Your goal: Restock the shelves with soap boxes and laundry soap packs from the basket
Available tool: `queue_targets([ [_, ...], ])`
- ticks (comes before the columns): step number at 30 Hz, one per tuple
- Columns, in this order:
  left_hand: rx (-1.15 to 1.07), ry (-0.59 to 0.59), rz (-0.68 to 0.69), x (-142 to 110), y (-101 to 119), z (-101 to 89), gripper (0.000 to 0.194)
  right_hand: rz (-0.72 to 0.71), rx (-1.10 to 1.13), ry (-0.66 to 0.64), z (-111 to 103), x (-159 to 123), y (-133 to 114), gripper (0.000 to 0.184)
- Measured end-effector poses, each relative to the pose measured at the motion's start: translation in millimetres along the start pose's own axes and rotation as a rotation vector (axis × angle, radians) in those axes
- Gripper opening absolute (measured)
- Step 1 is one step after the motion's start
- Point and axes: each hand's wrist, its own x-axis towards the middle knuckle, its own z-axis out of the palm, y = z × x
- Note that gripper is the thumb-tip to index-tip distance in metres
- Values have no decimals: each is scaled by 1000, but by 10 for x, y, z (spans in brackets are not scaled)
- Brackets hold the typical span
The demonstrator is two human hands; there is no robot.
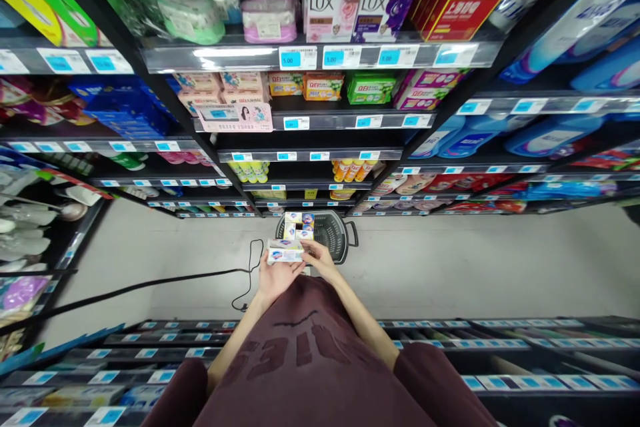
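Observation:
In front of my body I hold white soap boxes (pixel 285 255) with blue and yellow print, seemingly two together. My left hand (pixel 277 278) cups them from below and at the left end. The fingers of my right hand (pixel 321 259) press on their right end. Just beyond, a dark grey shopping basket (pixel 345 240) with a side handle stands on the floor. Several similar soap boxes (pixel 293 218) are stacked in its left part. My hands and the held boxes cover some of the basket's near left side.
Ahead rise shelves with price tags (pixel 298 58), carrying LUX boxes (pixel 330 14), wrapped soap bars (pixel 323 87) and blue bottles (pixel 545 134) at right. A black cord (pixel 200 277) crosses the floor at left. Another shelf rack (pixel 150 337) stands close by my body.

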Motion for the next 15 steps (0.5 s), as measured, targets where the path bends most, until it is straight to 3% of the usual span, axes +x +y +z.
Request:
queue_targets([
  [3,27,11,84,7,3,12,63,-22,44,-102,-32,-1,-27,59],
  [6,61,43,112,-5,20,21,63,-64,60,-130,-17,0,-59,61],
  [12,76,33,92,-49,53,36,72,-122,6,-54,83,2,-120,47],
  [15,84,6,76,-48,64,15,76,-84,2,-23,111,6,-115,53],
])
